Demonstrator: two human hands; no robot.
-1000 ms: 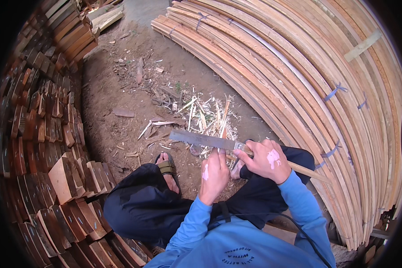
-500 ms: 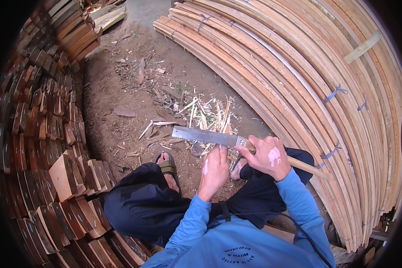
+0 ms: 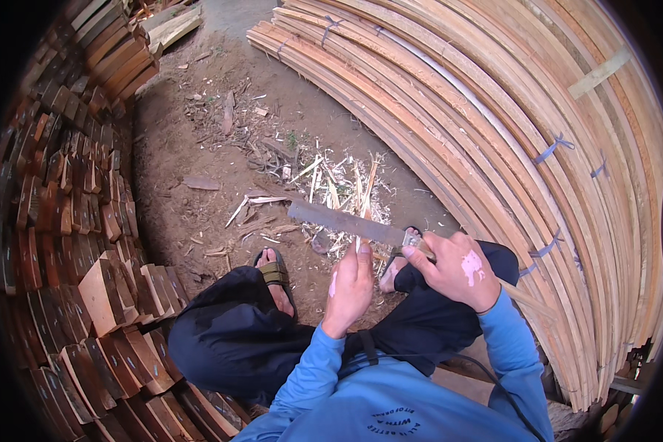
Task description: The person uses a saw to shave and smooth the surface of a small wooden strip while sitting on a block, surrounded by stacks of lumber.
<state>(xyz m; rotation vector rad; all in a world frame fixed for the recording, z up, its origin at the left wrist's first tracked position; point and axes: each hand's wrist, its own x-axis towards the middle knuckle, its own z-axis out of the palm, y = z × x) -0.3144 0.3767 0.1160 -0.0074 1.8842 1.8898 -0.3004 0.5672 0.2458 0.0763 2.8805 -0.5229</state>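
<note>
Dirt floor (image 3: pixel 169 162), wood shavings (image 3: pixel 331 180) at 12 o'clock | handsaw (image 3: pixel 346 223) just beyond left hand (image 3: pixel 348 289), blade pointing 10 o'clock | right hand (image 3: pixel 460 269) wrapped round handle (image 3: pixel 519 294) | left hand pinching thin wood sliver (image 3: pixel 358 241); fingertips best kept clear of blade

Your right hand (image 3: pixel 460 269) has moved right and slightly down in the frame, drawing the saw (image 3: pixel 346 222) with it. Saw now slopes more steeply toward lower right; its face looks duller than half a second ago.
</note>
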